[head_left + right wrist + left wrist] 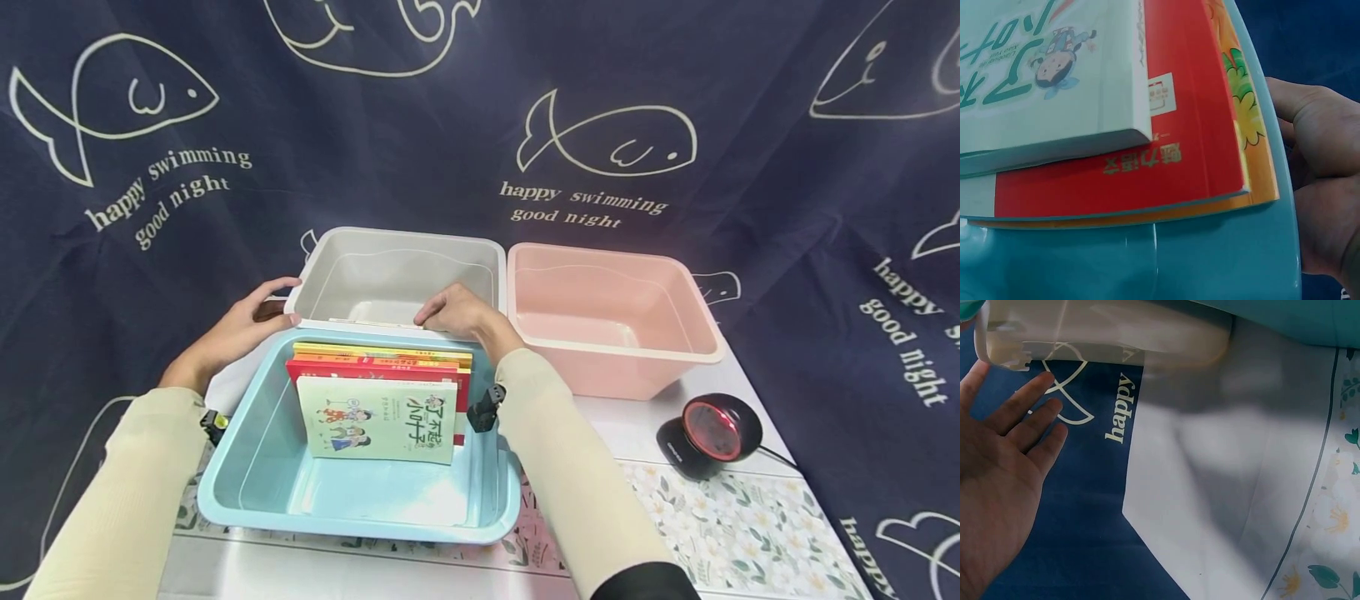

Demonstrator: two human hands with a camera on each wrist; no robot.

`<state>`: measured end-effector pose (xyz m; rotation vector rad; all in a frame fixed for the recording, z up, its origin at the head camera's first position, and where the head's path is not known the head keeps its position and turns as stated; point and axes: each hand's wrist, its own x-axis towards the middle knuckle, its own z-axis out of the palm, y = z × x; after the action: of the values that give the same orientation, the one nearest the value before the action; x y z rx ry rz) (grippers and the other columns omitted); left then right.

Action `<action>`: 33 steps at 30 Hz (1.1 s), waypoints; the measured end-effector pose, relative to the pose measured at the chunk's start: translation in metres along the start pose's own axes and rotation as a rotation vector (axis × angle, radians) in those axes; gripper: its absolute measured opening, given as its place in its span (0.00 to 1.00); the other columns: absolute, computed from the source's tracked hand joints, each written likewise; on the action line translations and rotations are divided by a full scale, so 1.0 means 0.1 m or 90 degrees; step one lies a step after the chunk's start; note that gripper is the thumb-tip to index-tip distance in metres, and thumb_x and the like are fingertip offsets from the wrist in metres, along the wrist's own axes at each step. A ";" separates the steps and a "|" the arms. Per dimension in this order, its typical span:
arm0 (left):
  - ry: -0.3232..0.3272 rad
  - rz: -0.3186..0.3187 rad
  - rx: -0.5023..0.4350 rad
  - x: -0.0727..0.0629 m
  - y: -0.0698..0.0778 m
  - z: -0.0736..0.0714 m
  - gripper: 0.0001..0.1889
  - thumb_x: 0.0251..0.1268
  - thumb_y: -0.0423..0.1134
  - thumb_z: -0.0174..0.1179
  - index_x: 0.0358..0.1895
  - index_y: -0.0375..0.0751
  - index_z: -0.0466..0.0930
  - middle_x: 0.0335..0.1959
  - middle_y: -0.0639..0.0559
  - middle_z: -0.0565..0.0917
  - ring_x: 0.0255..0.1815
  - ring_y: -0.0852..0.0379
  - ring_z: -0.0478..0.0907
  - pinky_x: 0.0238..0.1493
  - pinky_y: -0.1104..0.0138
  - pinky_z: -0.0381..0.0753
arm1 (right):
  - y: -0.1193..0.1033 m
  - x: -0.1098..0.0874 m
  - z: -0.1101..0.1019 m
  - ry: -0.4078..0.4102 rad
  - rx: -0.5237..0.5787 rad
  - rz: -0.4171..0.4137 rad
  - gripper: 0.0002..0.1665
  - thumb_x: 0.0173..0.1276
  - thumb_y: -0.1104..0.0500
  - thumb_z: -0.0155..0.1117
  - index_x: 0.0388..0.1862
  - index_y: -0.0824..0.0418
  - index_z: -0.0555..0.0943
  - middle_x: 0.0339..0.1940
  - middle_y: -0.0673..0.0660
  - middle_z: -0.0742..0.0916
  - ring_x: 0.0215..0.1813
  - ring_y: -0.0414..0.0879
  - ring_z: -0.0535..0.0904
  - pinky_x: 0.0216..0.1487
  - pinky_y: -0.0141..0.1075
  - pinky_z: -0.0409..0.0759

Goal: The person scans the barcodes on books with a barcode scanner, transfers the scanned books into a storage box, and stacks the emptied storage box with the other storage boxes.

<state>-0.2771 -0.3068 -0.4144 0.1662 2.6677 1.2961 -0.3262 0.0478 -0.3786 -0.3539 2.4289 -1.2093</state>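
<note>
My left hand (243, 325) rests at the left corner of a grey bin (506, 275), thumb and fingers spread; in the left wrist view its fingers (1025, 403) look fairly straight beside the bin's outer wall. Inside the grey bin, along the near wall, shows the thin pale top edge of a book (367, 323). My right hand (459, 310) reaches over and pinches that edge at its right end; its fingertips are partly hidden. Nearer stands a light blue bin (247, 467) with a pale green book (375, 421) in front of a red book (1191, 125) and several yellow-orange ones (1263, 169).
A pink bin (600, 367) stands right of the grey one. On the right of the table sits a small black device (708, 437) with a red-lit round face and a cable. Dark blue fish-print cloth (420, 150) hangs behind. A white cable (71, 479) runs at left.
</note>
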 end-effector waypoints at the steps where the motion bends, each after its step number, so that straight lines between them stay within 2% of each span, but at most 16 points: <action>1: 0.000 -0.001 0.001 0.00 0.00 0.00 0.41 0.77 0.57 0.55 0.85 0.60 0.45 0.77 0.32 0.66 0.71 0.28 0.71 0.68 0.25 0.63 | 0.00 0.00 -0.01 0.002 0.006 -0.002 0.09 0.67 0.66 0.69 0.44 0.60 0.91 0.49 0.55 0.92 0.49 0.44 0.80 0.52 0.31 0.74; 4: -0.003 -0.003 0.002 0.00 -0.01 0.00 0.41 0.77 0.57 0.55 0.85 0.60 0.45 0.77 0.31 0.67 0.70 0.28 0.71 0.68 0.26 0.64 | -0.02 -0.03 -0.04 0.008 0.041 -0.010 0.10 0.68 0.65 0.70 0.47 0.61 0.90 0.50 0.57 0.91 0.47 0.44 0.82 0.50 0.32 0.78; 8: -0.003 -0.003 0.003 0.00 -0.02 -0.01 0.40 0.77 0.57 0.55 0.85 0.60 0.45 0.76 0.31 0.67 0.70 0.28 0.71 0.68 0.26 0.64 | -0.07 -0.11 -0.12 0.020 0.108 -0.033 0.12 0.69 0.67 0.68 0.51 0.63 0.89 0.51 0.62 0.91 0.48 0.47 0.87 0.56 0.40 0.86; 14: 0.000 0.000 0.004 0.00 -0.02 -0.01 0.40 0.78 0.56 0.55 0.84 0.59 0.45 0.76 0.30 0.67 0.70 0.28 0.71 0.68 0.24 0.62 | -0.22 -0.36 -0.31 0.041 0.167 -0.080 0.14 0.70 0.68 0.66 0.53 0.64 0.87 0.55 0.64 0.90 0.54 0.54 0.88 0.60 0.41 0.86; 18: -0.001 -0.004 0.005 -0.01 -0.02 -0.01 0.41 0.77 0.57 0.55 0.85 0.61 0.44 0.77 0.32 0.67 0.70 0.29 0.71 0.68 0.25 0.63 | -0.27 -0.60 -0.37 0.050 0.161 -0.115 0.15 0.69 0.68 0.65 0.54 0.64 0.87 0.53 0.63 0.90 0.55 0.56 0.88 0.60 0.40 0.85; 24: 0.000 -0.007 0.004 0.00 -0.02 -0.02 0.42 0.77 0.58 0.55 0.85 0.62 0.43 0.78 0.32 0.65 0.71 0.28 0.70 0.68 0.24 0.62 | -0.25 -0.92 -0.29 0.031 0.109 -0.173 0.15 0.69 0.68 0.67 0.54 0.65 0.87 0.49 0.64 0.91 0.51 0.52 0.89 0.55 0.35 0.86; 29: -0.004 -0.006 0.005 0.02 -0.02 -0.01 0.41 0.77 0.58 0.55 0.85 0.61 0.43 0.78 0.32 0.66 0.71 0.28 0.70 0.68 0.23 0.61 | -0.15 -1.11 -0.14 -0.011 0.082 -0.179 0.15 0.68 0.67 0.67 0.53 0.66 0.87 0.47 0.62 0.92 0.46 0.45 0.88 0.50 0.32 0.86; 33: -0.004 -0.004 0.003 0.04 -0.03 -0.01 0.41 0.77 0.57 0.55 0.85 0.61 0.44 0.77 0.32 0.67 0.70 0.29 0.71 0.68 0.24 0.61 | -0.01 -1.18 -0.02 -0.036 0.068 -0.174 0.15 0.67 0.69 0.65 0.52 0.68 0.87 0.47 0.63 0.92 0.44 0.42 0.87 0.48 0.31 0.86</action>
<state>-0.2811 -0.3086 -0.4166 0.1621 2.6635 1.2852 -0.2225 0.0950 -0.3482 -0.6962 2.3109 -1.4143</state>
